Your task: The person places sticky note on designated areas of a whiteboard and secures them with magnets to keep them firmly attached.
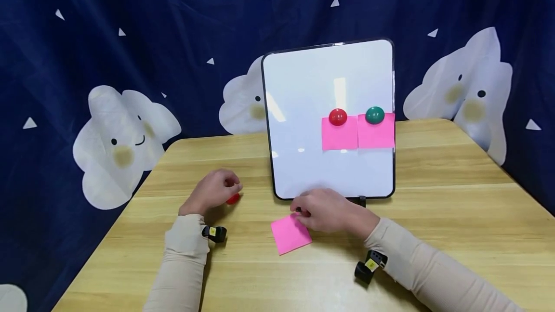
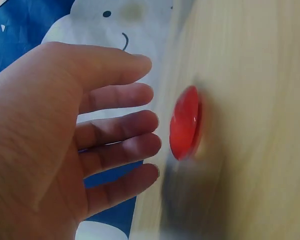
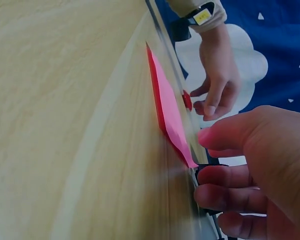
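On the left side of the table lies a red round magnet [image 1: 233, 199]. My left hand [image 1: 212, 190] hovers over it; in the left wrist view a gap separates the loosely bent fingers [image 2: 121, 159] from the magnet [image 2: 184, 125]. A pink sticky note pad [image 1: 291, 237] rests flat near the middle of the table, one edge lifting slightly. Beside its far corner is my right hand [image 1: 327, 210], thumb and fingers apart. Seen from the right wrist, the thumb sits close to the pad [image 3: 171, 107], and nothing is held.
A whiteboard [image 1: 299, 90] with a black frame stands upright behind the pad. On its right half hang two pink notes, one under a red magnet [image 1: 337, 117], the other under a green magnet [image 1: 375, 115]. A dark blue curtain [image 1: 182, 23] hangs behind the wooden table [image 1: 243, 273].
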Demonstrator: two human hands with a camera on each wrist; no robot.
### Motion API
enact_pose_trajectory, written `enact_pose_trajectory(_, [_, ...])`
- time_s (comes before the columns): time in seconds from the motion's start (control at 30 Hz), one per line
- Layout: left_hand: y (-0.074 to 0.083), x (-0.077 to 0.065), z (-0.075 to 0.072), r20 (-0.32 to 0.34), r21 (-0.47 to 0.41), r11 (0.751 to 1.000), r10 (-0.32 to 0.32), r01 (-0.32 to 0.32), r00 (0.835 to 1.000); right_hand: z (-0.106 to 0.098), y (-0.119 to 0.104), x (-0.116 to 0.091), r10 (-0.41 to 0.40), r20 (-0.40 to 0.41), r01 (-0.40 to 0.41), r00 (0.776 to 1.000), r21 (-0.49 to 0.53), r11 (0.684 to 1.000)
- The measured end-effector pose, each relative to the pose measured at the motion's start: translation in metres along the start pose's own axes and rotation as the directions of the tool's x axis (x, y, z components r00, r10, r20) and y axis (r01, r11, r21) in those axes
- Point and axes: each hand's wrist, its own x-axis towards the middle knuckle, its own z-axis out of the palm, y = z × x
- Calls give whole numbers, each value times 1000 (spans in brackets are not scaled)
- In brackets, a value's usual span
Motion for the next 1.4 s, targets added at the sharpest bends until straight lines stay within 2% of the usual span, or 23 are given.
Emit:
enact_pose_trajectory(0.23, [-5, -4, -2, 83, -51, 997, -55, 60, 995, 1, 2, 0, 5, 46, -5, 999, -12, 1000])
enact_pose_trajectory(0.6, [-16, -9, -5, 153, -145, 983, -89, 111, 984, 1, 3, -2, 20, 119, -19, 993, -9, 1000])
enact_pose_trajectory(0.87, [-20, -13, -6, 217, -215, 966, -96, 143, 972, 0, 1, -1, 1, 147, 0, 989, -8, 1000])
enact_pose_trajectory(1.17, [-23, -14, -7, 269, -265, 949, -98, 172, 958, 2, 1, -1, 56, 163, -60, 985, 20, 998])
enact_pose_trajectory(1.4, [-22, -15, -8, 278, -291, 940, -95, 177, 956, 1, 0, -2, 88, 159, -97, 983, 48, 994])
